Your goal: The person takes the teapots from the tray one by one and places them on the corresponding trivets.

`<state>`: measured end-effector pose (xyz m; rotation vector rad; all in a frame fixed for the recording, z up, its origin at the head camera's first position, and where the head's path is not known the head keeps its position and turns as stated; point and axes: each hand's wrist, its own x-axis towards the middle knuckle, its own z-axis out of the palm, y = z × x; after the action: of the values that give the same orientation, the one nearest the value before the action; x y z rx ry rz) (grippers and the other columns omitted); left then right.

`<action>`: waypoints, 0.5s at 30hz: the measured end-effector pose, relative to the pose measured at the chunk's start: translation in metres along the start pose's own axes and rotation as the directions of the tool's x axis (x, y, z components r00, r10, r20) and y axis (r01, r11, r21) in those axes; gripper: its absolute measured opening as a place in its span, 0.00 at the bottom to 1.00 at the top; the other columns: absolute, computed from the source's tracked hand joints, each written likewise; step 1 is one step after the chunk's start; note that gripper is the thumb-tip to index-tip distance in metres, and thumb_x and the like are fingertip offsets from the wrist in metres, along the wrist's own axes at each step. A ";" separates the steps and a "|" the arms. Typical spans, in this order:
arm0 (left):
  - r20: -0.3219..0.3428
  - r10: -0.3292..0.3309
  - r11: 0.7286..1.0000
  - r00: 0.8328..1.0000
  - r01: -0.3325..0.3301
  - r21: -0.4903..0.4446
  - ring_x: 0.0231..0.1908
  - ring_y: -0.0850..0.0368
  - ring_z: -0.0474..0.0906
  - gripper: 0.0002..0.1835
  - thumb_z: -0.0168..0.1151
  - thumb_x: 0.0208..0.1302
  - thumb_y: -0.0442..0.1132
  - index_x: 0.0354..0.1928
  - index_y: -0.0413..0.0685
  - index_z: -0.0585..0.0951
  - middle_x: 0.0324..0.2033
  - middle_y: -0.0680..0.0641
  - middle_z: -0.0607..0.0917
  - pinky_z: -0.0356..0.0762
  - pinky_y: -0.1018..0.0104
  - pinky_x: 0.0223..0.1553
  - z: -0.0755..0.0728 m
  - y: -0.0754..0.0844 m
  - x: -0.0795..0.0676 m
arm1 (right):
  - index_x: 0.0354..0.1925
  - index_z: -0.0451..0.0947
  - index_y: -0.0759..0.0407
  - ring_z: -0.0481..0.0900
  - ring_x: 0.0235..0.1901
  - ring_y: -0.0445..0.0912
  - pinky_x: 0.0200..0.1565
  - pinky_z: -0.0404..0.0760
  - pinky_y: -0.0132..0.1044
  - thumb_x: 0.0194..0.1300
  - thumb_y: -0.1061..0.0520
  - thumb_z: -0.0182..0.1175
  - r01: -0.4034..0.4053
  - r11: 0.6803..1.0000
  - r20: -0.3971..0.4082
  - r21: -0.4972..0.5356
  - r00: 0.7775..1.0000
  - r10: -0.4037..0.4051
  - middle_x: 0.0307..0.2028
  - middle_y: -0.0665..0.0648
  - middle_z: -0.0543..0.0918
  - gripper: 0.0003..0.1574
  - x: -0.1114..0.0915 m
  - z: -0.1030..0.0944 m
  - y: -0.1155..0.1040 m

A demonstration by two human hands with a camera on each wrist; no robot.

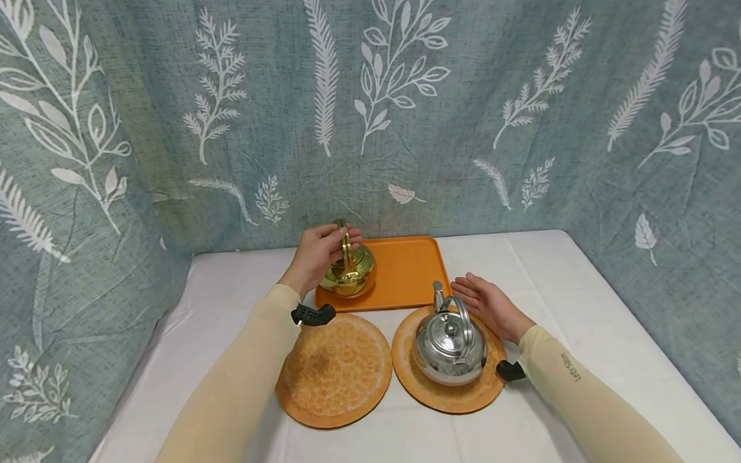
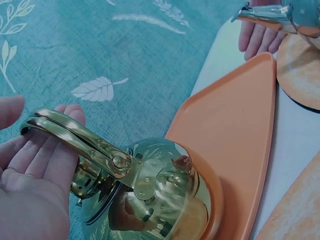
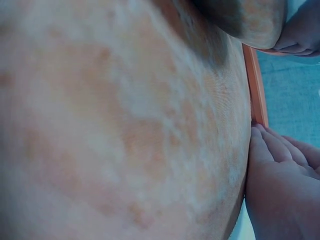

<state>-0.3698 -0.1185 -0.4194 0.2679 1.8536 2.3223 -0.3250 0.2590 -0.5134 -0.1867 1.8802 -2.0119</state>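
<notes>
A gold kettle [image 1: 348,280] stands at the left end of an orange tray [image 1: 412,271]. My left hand [image 1: 322,251] is at its upright handle [image 2: 75,137]; in the left wrist view the straight fingers lie along the handle's far side and the thumb is raised apart from it. A shiny silver kettle [image 1: 450,348] sits on the right-hand round mat [image 1: 413,383], spout toward the tray. Beside that kettle, my right hand [image 1: 488,306] has its fingers extended at the mat's far right edge. In the right wrist view the same hand [image 3: 285,175] lies low along the mat's rim.
A second round orange-patterned mat [image 1: 335,370] lies left of the silver kettle's mat, in front of the tray. All stand on a white-covered table [image 1: 233,291]. A blue-grey leaf-print curtain [image 1: 401,114] closes off the back and sides.
</notes>
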 end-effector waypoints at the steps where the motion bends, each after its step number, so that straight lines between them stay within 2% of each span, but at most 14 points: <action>1: 0.003 -0.001 1.000 1.000 0.001 -0.004 0.70 0.39 0.77 0.29 0.52 0.88 0.34 0.81 0.28 0.61 0.71 0.26 0.75 0.82 0.58 0.66 0.000 0.000 0.000 | 0.86 0.41 0.73 0.49 0.84 0.60 0.84 0.48 0.50 0.91 0.37 0.39 0.001 1.000 0.001 -0.001 1.000 -0.001 0.85 0.70 0.50 0.50 0.000 0.000 0.000; 15: 0.018 -0.001 0.997 1.000 0.002 -0.072 0.72 0.37 0.74 0.30 0.53 0.86 0.29 0.81 0.27 0.59 0.71 0.27 0.75 0.81 0.57 0.68 -0.001 -0.001 0.000 | 0.86 0.40 0.73 0.48 0.84 0.60 0.84 0.47 0.51 0.90 0.37 0.38 0.004 1.000 0.008 0.003 1.000 -0.004 0.85 0.70 0.49 0.50 -0.002 0.000 0.000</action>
<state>-0.3697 -0.1192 -0.4206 0.2768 1.7572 2.3721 -0.3231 0.2597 -0.5134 -0.1974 1.8736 -2.0136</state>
